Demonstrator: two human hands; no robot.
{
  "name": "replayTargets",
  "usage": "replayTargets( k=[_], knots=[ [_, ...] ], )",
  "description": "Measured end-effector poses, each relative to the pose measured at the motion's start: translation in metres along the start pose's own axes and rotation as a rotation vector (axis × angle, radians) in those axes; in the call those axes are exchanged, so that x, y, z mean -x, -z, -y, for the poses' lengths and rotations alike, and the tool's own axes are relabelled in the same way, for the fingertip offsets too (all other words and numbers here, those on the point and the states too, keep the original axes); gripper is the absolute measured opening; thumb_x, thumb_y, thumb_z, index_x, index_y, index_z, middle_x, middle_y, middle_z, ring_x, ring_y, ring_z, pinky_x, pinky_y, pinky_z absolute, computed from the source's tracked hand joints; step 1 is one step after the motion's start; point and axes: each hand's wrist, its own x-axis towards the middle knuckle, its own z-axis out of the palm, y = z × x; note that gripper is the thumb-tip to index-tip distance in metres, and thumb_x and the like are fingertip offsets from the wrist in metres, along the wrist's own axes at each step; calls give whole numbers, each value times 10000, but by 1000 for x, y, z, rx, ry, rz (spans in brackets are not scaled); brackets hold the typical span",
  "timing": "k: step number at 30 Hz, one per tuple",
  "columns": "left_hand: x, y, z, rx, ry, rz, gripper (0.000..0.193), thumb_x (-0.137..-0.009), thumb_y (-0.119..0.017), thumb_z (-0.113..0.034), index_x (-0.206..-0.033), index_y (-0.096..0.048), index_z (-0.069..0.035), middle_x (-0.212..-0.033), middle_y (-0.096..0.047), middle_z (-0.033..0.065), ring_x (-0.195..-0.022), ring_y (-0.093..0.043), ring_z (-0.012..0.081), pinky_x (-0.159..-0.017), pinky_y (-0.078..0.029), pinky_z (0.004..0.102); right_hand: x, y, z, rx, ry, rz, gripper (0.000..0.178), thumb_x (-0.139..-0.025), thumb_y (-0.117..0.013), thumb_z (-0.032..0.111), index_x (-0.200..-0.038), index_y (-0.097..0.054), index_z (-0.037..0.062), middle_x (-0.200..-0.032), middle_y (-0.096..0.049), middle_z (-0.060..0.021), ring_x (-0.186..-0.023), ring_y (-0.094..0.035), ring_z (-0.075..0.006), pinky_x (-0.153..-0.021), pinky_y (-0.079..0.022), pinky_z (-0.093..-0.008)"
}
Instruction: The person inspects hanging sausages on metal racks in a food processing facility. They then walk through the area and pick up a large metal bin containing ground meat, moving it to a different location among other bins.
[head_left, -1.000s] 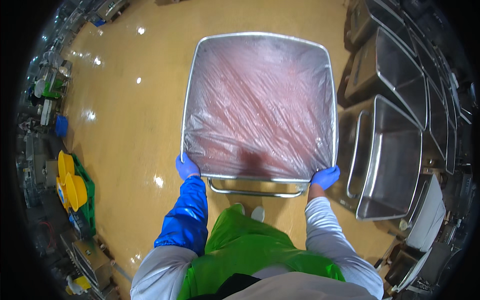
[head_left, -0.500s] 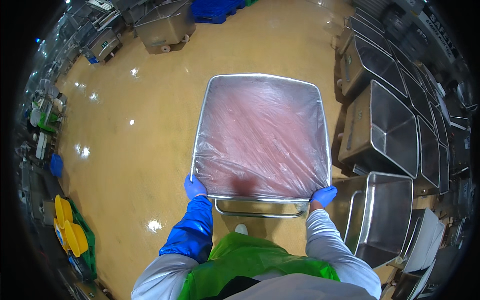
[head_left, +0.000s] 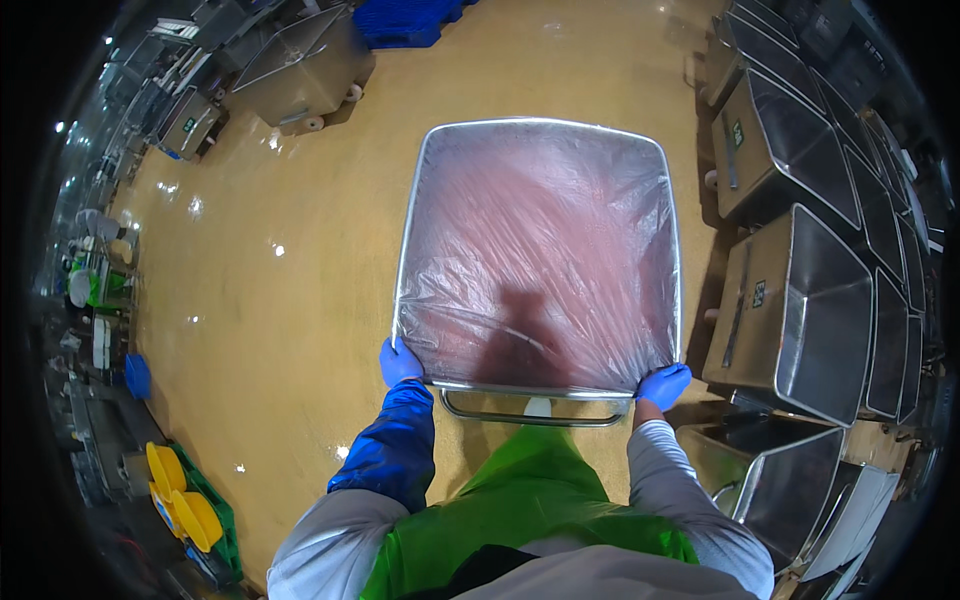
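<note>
In front of me stands a square metal tub cart [head_left: 402, 250] with a rounded steel rim. Clear plastic film [head_left: 540, 240] covers its top, and something pink shows through. My left hand [head_left: 401, 364], in a blue glove, is closed on the rim at the near left corner. At the near right corner my right hand [head_left: 664, 384], gloved in blue too, is closed around the rim. A tubular push handle [head_left: 530, 419] runs below the near edge between my hands, touched by neither. My fingertips are partly hidden.
Several steel tub carts [head_left: 740, 310] line the right side, close to mine. Another steel cart [head_left: 300, 75] and a blue pallet [head_left: 405, 22] stand far ahead. Yellow tubs [head_left: 195, 515] rest on a green crate [head_left: 225, 535] at left. The tan floor [head_left: 270, 330] shines wetly.
The cart and I have moved forward: the carts on the right now lie lower in view. The film-covered cart sits slightly farther right in the picture. Both hands keep their hold.
</note>
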Motion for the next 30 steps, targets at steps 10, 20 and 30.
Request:
replayTargets(
  k=[10,20,30],
  knots=[
    [-167,-117,-160,66,37,41,415,-942,-464,-343,-1145,-613,-13,-1090,-635,214,-1017,-596,360,-890,-447,410,-126,-131,171,6,-12,55,219,-942,-437,204,-939,-515,-1,-946,-532,-209,-900,-510,-383,-817,-400,-450],
    [-359,-246,-374,38,-59,92,402,-932,-492,-332,-1182,-603,-38,-1115,-632,193,-1023,-602,340,-889,-458,403,-280,-289,346,51,-61,68,192,-936,-447,171,-947,-525,-4,-969,-541,-199,-922,-521,-365,-833,-409,-437],
    [-534,-398,-563,43,-153,132,428,-939,-462,-339,-1227,-571,-40,-1176,-603,197,-1085,-567,354,-934,-434,416,-441,-446,513,38,-16,-24,210,-938,-449,179,-992,-548,2,-1000,-554,-208,-963,-530,-372,-847,-417,-452]
  ],
)
